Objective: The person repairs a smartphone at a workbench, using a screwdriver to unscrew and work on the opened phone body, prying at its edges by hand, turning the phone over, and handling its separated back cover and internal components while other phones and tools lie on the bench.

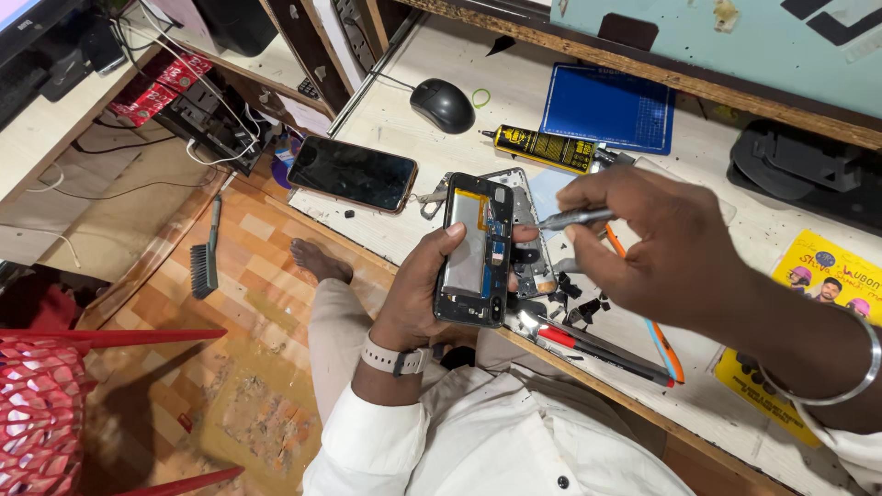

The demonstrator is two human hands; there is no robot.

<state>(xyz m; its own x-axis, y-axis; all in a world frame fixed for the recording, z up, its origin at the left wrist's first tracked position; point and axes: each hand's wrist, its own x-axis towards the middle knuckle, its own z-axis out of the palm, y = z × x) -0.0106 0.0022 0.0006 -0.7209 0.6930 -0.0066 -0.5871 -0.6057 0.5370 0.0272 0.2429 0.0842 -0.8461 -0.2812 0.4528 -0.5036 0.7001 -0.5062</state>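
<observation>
My left hand (pixel 424 285) grips an opened smartphone (pixel 475 250) with its back cover off, so the battery and circuit board show. It holds the phone upright over the bench edge. My right hand (pixel 654 246) pinches a slim metal screwdriver (pixel 574 219), whose tip points left at the phone's upper right side. A watch sits on my left wrist and a metal bangle on my right.
On the white workbench (pixel 432 55) lie a second phone (pixel 352 173) face up, a black mouse (pixel 442 104), a yellow-black glue tube (pixel 542 147), a blue cutting mat (pixel 607 107), a removed phone frame (pixel 524 207), small black parts (pixel 579 308), pens (pixel 606 354) and yellow leaflets (pixel 831 276). A brush (pixel 204 262) and red stool (pixel 41 404) are on the floor.
</observation>
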